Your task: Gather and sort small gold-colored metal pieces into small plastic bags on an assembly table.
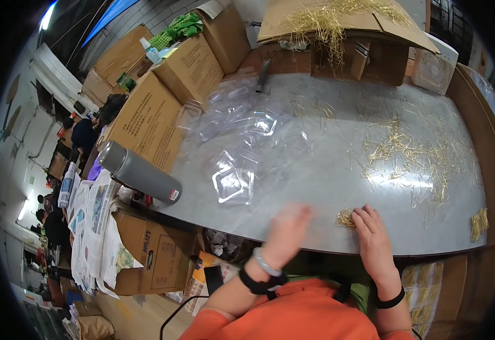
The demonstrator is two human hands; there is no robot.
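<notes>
My right hand [374,237] rests at the near edge of the grey table [309,187], its fingers closed over one end of a small bundle of gold wire hooks [345,219]. The thumb is hidden beneath the hand. To the left, my left hand [288,231] is smeared by motion above the table edge, apart from the bundle; its fingers cannot be made out. Loose gold wire hooks [403,150] lie scattered over the right half of the table. Clear plastic blister shells [235,180] are strewn on the left half.
A grey bottle [139,170] stands at the left edge beside cardboard boxes [145,116]. At the back, a cardboard box [360,59] bears a heap of gold hooks [332,25], near a white fan [433,65]. Another hook bundle [478,224] lies at the right corner.
</notes>
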